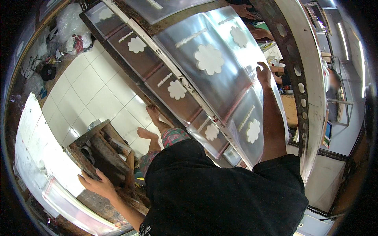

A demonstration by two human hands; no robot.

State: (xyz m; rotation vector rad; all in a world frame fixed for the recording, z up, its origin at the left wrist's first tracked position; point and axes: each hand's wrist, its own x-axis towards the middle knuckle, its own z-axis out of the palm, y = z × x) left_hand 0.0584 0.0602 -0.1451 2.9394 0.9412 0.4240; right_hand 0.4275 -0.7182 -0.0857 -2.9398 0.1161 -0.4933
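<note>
My right hand point(264, 74) is over the far right edge of a clear plastic sheet point(185, 59) printed with white flower shapes. Its fingers are bent, with a gap between fingertip and thumb, and nothing shows clearly between them. My left hand point(98, 184) has its fingers spread at the edge of a wooden bench point(96, 200), beside a white board point(47, 145). Whether it presses on the bench is hard to tell. A white metal rail point(169, 67) crosses the plastic, with more flower-printed plastic point(157, 84) on its near side.
Another person's hands point(262, 34) are beyond the plastic at the upper right. A perforated dark metal beam point(298, 70) stands there. A wooden stand point(106, 145) is on the tiled floor point(98, 82) near my bare feet. Plastic bags point(71, 21) lie heaped at the upper left.
</note>
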